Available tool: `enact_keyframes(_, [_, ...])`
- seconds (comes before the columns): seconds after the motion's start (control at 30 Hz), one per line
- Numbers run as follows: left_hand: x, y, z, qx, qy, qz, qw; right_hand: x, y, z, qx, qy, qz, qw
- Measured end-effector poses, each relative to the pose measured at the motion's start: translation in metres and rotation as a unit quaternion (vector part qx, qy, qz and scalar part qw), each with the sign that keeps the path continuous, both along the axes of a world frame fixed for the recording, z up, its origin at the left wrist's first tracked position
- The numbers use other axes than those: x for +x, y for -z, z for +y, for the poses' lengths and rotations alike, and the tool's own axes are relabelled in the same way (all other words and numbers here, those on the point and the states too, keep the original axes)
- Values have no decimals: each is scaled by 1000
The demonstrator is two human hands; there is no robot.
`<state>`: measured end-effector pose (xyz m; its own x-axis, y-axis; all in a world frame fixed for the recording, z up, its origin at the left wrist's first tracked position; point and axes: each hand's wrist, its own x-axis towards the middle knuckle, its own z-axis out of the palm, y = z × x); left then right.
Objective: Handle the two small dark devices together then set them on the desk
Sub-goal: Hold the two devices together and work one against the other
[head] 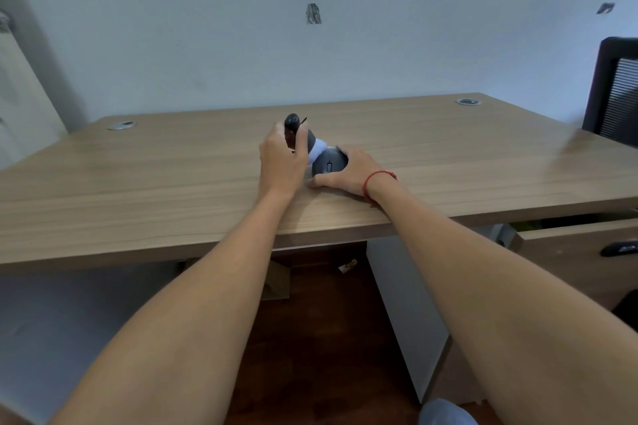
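While both arms reach over the desk [172, 183], left hand [281, 159] grips the upright dark device [292, 124] | right hand [348, 171] cups the dark mouse [328, 164] resting on desk | devices touching, mid-desk | chair [618, 93] far right

Both forearms outstretched, L hand [283, 158] raised w/ closed grip, R hand [348, 172] low, fingers cupped, thumb spread
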<state>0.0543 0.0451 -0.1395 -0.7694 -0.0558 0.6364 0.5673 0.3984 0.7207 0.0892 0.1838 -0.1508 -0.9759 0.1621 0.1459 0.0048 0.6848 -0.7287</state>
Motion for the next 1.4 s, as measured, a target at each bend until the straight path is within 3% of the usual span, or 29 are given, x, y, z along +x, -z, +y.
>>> enact_keyframes(0.17, [-4,7,2,-114,0,5,994,3,-1,-2,3,-4,12,1000])
enact_keyframes(0.33, [4,2,2,-44,16,57,997,2,0,-1,-5,-20,9,1000])
enact_keyframes(0.47, [-4,4,-2,-92,-19,-5,996,3,-1,-1,-7,-21,17,1000])
enact_keyframes(0.63, [5,-1,-1,-44,12,44,998,2,-1,0,-14,-38,7,999])
enact_keyframes(0.8, [0,3,-3,-92,-14,-7,996,1,1,0,-13,-24,23,999])
enact_keyframes(1.0, [6,-2,0,-30,8,53,998,-2,4,3,-17,-23,20,999])
enact_keyframes(1.17, [-4,5,-3,-85,-18,4,996,0,4,2,-39,-7,9,999])
enact_keyframes(1.3, [1,0,-1,-39,-15,57,997,2,3,2,-55,-2,0,999])
enact_keyframes(1.4, [1,1,1,-60,5,56,997,3,2,2,-61,-2,1,998])
